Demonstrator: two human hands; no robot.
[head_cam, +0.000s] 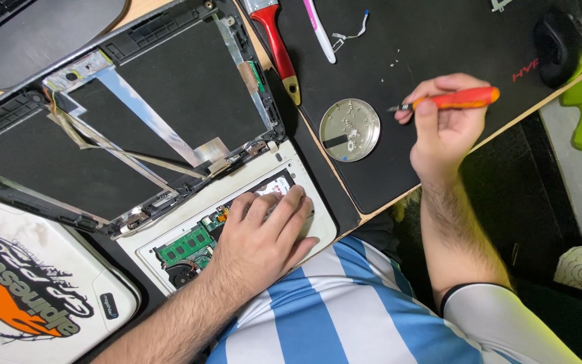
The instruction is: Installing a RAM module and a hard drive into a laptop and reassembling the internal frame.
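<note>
Left hand (264,232) flat, released, on opened laptop (237,222); right hand (442,125) grasping orange screwdriver (456,99) beside round metal dish (349,129).

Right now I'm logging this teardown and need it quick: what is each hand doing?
Left hand: open, palm down on the opened laptop base, holding nothing.
Right hand: closed around an orange-handled screwdriver.

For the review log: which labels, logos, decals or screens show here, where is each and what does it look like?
Decal: white laptop lid, lower left; black scrawl with orange shape.
Small badge: same lid's right corner; black, rounded.
Red logo: black desk mat's right edge.
Screen: none; the open lid shell, upper left, lacks its panel.
</note>
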